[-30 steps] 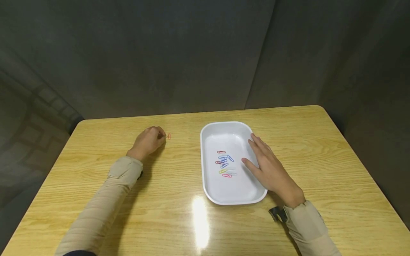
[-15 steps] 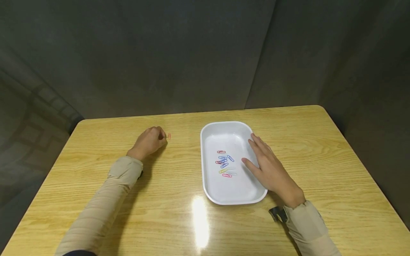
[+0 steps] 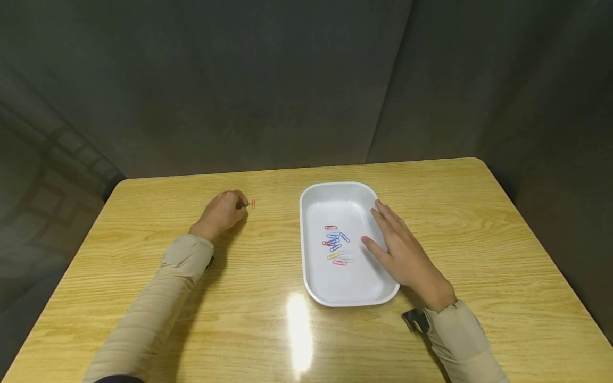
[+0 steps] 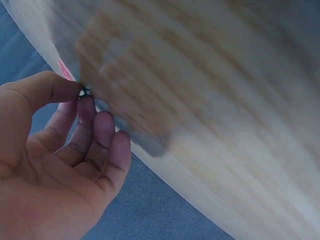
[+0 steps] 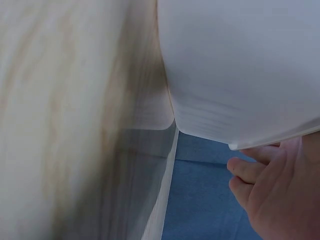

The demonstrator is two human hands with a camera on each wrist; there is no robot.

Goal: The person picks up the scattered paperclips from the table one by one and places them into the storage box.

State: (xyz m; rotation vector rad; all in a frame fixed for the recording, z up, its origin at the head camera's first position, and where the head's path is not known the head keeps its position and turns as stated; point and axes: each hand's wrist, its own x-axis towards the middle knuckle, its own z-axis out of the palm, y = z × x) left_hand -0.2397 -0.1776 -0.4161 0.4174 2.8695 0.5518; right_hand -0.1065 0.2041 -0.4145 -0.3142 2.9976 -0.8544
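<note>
My left hand is low over the table at the far left, thumb and fingertips pinching a small dark green paper clip, mostly covered by the fingers. Just right of those fingertips lies a red paper clip. My right hand rests at the right rim of a white tray, fingers straight and spread, the thumb over the inside. Within the tray lie several paper clips: blue ones, red ones, a yellow one, a pink one and pale ones.
The wooden table carries the tray a little right of its middle. A dark grey curtain stands behind the table's back edge. Light glares off the table in front of the tray.
The left fingertips have shifted very slightly, and a bit of green now shows at them. The right hand, the tray and the clips in it have not moved.
</note>
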